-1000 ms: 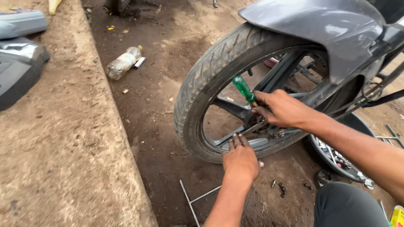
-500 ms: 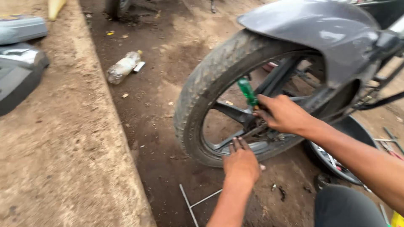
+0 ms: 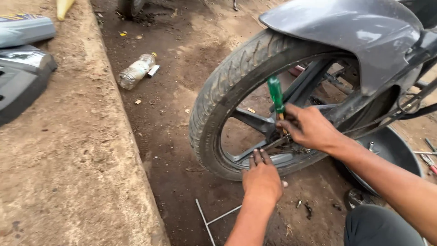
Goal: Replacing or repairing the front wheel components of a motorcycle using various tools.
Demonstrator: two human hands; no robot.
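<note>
Screwdriver (image 3: pixel 276 94) tip hidden behind right hand (image 3: pixel 312 129)

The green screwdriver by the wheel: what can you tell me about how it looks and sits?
The screwdriver has a translucent green plastic-looking handle, standing nearly upright and tilted slightly left, in front of the dark spokes of the wheel. The right hand grips its lower end, hiding most of the shaft, which points down toward the hub. The left hand rests below on the rim, apart from it.

Bare dirt ground (image 3: pixel 173 136) across the frame. Upper left: plastic bottle (image 3: pixel 135 71) lying flat. Centre right: motorcycle wheel (image 3: pixel 236 100) standing. Bottom centre: thin metal rods (image 3: pixel 209 221). Lower right: small screws (image 3: pixel 306 207), dark pan (image 3: pixel 396 150).
</note>
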